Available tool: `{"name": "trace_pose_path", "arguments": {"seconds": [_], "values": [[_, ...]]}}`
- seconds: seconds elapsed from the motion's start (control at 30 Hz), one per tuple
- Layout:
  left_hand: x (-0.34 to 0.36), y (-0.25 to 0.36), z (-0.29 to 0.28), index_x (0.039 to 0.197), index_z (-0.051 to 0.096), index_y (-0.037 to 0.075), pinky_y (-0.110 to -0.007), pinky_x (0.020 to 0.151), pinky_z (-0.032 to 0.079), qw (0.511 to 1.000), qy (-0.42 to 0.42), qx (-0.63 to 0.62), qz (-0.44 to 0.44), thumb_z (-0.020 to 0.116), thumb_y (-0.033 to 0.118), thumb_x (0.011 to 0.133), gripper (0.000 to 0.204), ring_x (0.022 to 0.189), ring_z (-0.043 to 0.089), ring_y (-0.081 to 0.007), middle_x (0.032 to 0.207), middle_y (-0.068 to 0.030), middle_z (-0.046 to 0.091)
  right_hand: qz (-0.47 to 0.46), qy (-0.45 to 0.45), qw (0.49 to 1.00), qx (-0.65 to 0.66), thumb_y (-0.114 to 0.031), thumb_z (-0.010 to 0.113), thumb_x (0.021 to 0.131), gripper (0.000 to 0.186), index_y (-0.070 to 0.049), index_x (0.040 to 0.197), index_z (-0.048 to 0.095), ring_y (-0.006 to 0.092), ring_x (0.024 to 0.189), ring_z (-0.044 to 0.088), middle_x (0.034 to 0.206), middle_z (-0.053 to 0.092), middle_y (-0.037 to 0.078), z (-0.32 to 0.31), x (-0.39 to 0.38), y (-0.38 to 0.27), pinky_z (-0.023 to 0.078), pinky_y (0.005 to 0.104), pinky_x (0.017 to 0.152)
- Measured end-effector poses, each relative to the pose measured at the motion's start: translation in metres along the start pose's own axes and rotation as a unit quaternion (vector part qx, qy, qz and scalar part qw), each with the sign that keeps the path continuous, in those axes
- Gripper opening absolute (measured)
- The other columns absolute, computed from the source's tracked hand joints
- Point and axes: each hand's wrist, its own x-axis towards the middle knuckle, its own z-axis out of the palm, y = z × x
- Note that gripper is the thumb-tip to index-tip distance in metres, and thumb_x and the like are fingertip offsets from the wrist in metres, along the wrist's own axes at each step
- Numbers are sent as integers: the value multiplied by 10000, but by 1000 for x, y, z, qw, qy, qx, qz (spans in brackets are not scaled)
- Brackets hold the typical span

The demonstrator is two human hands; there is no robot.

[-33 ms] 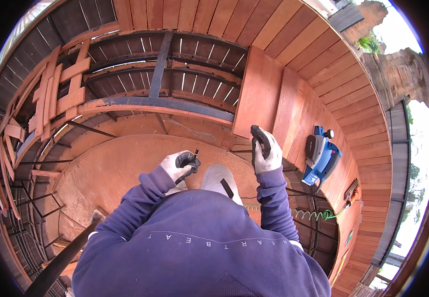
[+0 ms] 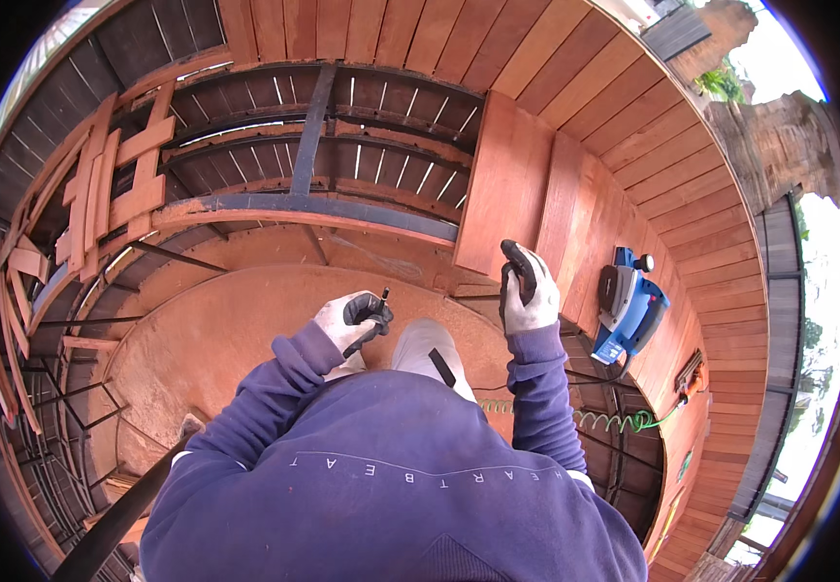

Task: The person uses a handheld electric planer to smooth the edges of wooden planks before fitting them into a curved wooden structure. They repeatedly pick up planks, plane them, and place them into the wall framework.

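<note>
My left hand (image 2: 354, 322), in a white glove with dark fingers and palm, is closed around a thin dark pen-like stick (image 2: 384, 295) whose upper end sticks out above the fist. My right hand (image 2: 531, 289), gloved the same way, is raised beside the lower edge of a wide reddish wooden board (image 2: 505, 184). Its fingers are loosely curved, with a gap to the thumb, and nothing shows in them. Whether it touches the board I cannot tell. A blue electric hand planer (image 2: 630, 308) rests on the boards to the right of this hand.
A dark metal frame (image 2: 313, 145) lies open ahead, left of the boards. Loose wooden offcuts (image 2: 114, 179) are stacked on its left part. A green coiled hose (image 2: 614, 421) runs to an orange-handled tool (image 2: 689, 383) at the right. Below is a round brown floor (image 2: 216, 339).
My right hand has shifted slightly to the right and up. The left hand and the stick in it are nearly still.
</note>
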Motion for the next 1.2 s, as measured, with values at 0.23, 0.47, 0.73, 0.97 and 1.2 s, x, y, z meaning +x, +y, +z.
{"name": "trace_pose_path", "arguments": {"seconds": [0.23,0.47,0.73,0.97,1.2], "values": [[79,26,-11,1039,557,-17,-286,777,503,989,22,-106,98,577,33,877,171,848,617,-156,926,-78,625,-28,65,988,-138,-23,578,799,343,-93,1135,597,309,1106,533,1151,592,132,45,101,74,419,398,973],[150,83,-29,1065,546,3,-315,788,526,973,55,-184,129,590,110,905,197,847,638,-177,941,-74,615,58,12,962,-268,-250,600,824,432,-159,1244,557,366,1236,419,1336,472,170,112,199,153,353,447,1028],[305,39,-54,946,567,85,-242,457,450,963,62,-257,42,492,19,901,109,508,488,-73,775,-34,575,121,-9,957,-264,-365,591,835,495,-259,1313,522,378,1281,371,1359,449,199,129,208,171,290,478,1065],[429,38,-17,1187,591,48,-251,779,476,974,124,-80,170,619,155,894,313,877,602,-121,999,-81,664,107,-18,960,-258,-346,620,829,483,-258,1298,541,371,1279,376,1363,454,190,125,211,172,304,466,1062],[451,65,-11,1229,560,17,-293,879,462,977,140,97,129,619,187,875,397,993,616,-197,1118,-144,649,90,-32,966,-240,-299,655,801,501,-222,1286,557,381,1268,392,1346,470,197,124,213,176,301,463,1063]]}}
